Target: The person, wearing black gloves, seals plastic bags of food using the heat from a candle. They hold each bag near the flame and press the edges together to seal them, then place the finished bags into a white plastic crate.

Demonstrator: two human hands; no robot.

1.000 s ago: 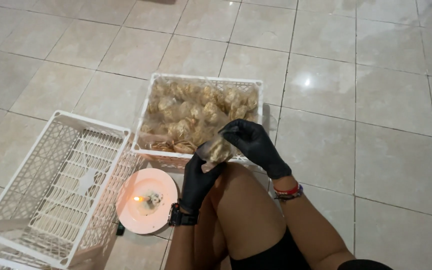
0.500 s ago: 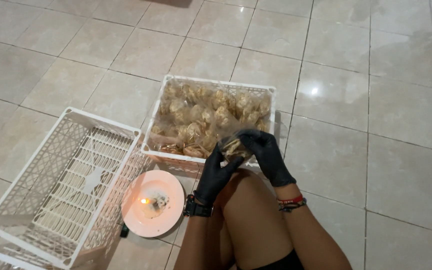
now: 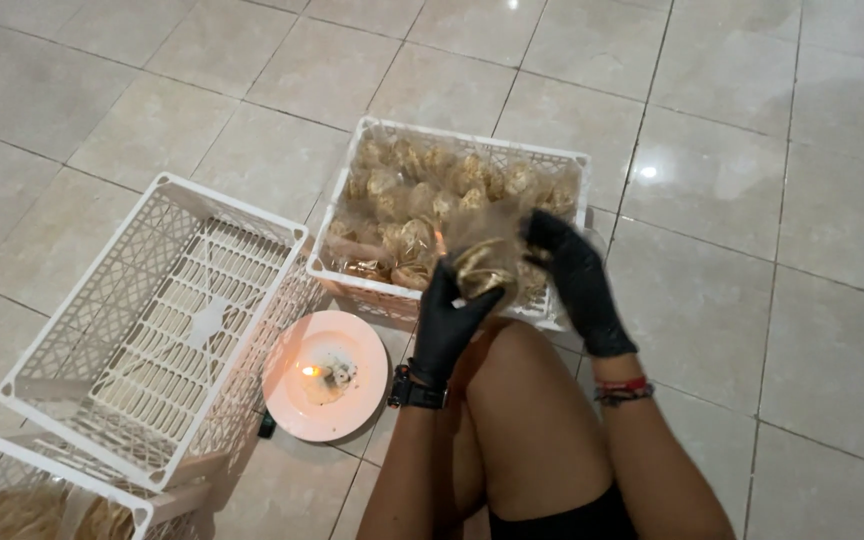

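At the far left, the corner of a white crate (image 3: 12, 490) was seen at the bottom edge, with pale, flat, snack-like pieces lying inside; how full it was could not be told, since most of it was cut off. Just beside it, a second white crate (image 3: 157, 330) lay tilted on the tiled floor (image 3: 752, 200), and nothing was seen inside it. Near its lower right corner a pink plate (image 3: 324, 375) was set on the floor, with a small flame (image 3: 309, 371) burning at its middle.

Behind the plate, a third crate (image 3: 457, 225) was filled with many small clear bags of golden snacks, so a large stock was judged to be left to handle.

Over the near rim of that crate, one bag (image 3: 482, 262) was held up between two black-gloved hands. The left hand (image 3: 449, 318) was closed around the lower part of the bag, with the fingers curled on it. The right hand (image 3: 572, 275) was pressed to the bag's right side, its fingers gripping the plastic near the top. Whether the bag's neck had been closed could not be told. A knee (image 3: 522, 400) was raised just below the hands.

With the middle crate bare and the stock crate full, the work was judged to be at an early stage.
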